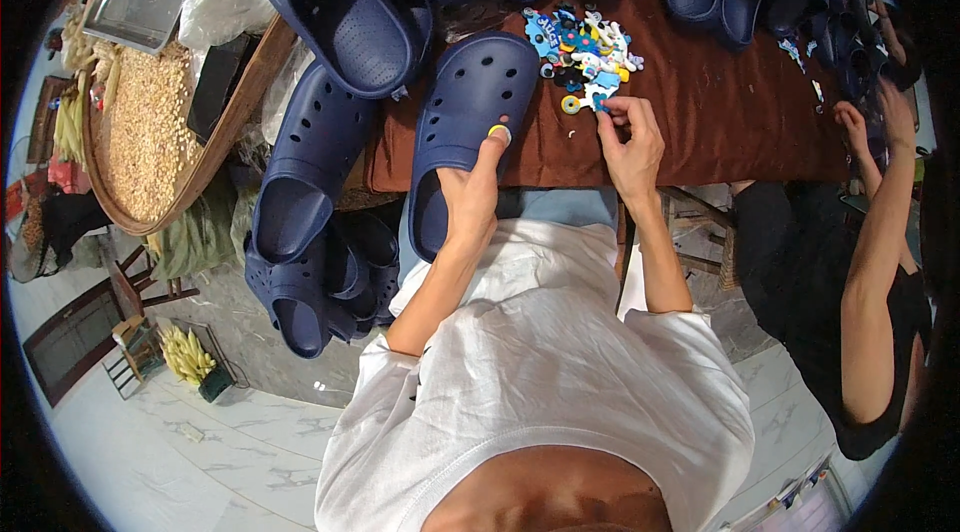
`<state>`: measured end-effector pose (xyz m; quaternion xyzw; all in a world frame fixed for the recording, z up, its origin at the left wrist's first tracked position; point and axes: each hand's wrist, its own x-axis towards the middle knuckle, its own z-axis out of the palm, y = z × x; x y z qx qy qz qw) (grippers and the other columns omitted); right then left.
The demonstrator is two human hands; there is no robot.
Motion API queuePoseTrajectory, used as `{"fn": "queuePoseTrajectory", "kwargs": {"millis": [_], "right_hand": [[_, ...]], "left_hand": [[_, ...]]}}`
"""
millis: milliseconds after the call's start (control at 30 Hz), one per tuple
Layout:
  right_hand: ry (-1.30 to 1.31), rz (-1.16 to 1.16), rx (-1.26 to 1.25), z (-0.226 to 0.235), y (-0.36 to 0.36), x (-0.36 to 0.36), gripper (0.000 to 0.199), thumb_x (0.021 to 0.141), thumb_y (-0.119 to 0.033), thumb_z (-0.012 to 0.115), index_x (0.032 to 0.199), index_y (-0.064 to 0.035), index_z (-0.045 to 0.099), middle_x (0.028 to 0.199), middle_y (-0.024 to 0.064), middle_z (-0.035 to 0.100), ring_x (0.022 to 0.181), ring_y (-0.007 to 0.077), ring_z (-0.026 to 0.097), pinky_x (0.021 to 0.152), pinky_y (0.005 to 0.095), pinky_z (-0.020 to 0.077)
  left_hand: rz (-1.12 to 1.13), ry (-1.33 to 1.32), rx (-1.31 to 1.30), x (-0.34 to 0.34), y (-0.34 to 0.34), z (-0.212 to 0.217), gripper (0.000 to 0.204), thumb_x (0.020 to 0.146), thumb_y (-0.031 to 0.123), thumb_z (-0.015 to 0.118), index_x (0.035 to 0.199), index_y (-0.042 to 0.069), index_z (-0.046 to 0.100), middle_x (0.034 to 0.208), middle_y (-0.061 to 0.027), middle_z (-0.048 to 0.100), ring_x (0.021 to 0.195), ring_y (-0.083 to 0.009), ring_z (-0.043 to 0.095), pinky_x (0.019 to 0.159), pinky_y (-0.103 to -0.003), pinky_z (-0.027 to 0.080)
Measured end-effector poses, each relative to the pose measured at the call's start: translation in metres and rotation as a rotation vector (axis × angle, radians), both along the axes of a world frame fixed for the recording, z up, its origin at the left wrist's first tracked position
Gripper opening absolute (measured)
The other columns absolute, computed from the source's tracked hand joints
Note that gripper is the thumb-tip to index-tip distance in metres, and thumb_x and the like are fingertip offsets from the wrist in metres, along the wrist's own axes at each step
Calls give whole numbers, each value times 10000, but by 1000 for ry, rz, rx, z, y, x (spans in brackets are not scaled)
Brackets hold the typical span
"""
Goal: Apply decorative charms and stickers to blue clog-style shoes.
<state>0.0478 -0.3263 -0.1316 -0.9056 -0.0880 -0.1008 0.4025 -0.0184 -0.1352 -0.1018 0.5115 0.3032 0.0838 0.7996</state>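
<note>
A navy foam clog (468,82) with round holes hangs over the table's near edge, its toe pointing away from me. My left hand (470,197) grips it, fingers inside the opening and thumb on top, beside a small round yellow-and-white charm (499,134) on the upper. At the near side of a heap of colourful shoe charms (595,47), my right hand (636,150) pinches a small blue charm (601,103) between thumb and fingertips. A white charm with a yellow round end (571,104) lies just left of those fingertips.
More navy clogs (340,12) are stacked at the left and along the far side of the brown cloth-covered table (720,122). A wooden tray of pale kernels (150,142) stands far left. At right, another person's arms (880,212) reach over more clogs and charms.
</note>
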Motion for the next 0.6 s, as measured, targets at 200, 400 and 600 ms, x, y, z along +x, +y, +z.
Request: {"fn": "queuePoseTrajectory", "kwargs": {"millis": [200, 400, 600], "right_hand": [[16, -95, -9, -5, -10, -8, 159, 796, -45, 669, 935, -32, 594, 839, 83, 578, 728, 213, 600, 668, 334, 485], [53, -71, -61, 2, -7, -3, 186, 790, -57, 671, 953, -35, 583, 875, 92, 570, 772, 219, 602, 699, 342, 491], [-11, -26, -37, 5, -2, 10, 196, 790, -77, 678, 957, -41, 583, 874, 92, 559, 771, 221, 596, 688, 345, 485]], "left_hand": [[47, 0, -71, -1, 0, 11, 568, 789, 81, 696, 1291, -14, 448, 1214, -100, 558, 1096, -177, 533, 992, -302, 383], [55, 14, -69, -1, -4, 24, 547, 781, 64, 696, 1267, -1, 455, 1099, -92, 629, 1019, -166, 587, 959, -298, 416], [55, 23, -106, -3, -2, 25, 550, 779, 60, 694, 1269, -3, 454, 1124, -102, 623, 1041, -169, 590, 965, -294, 417]]}}
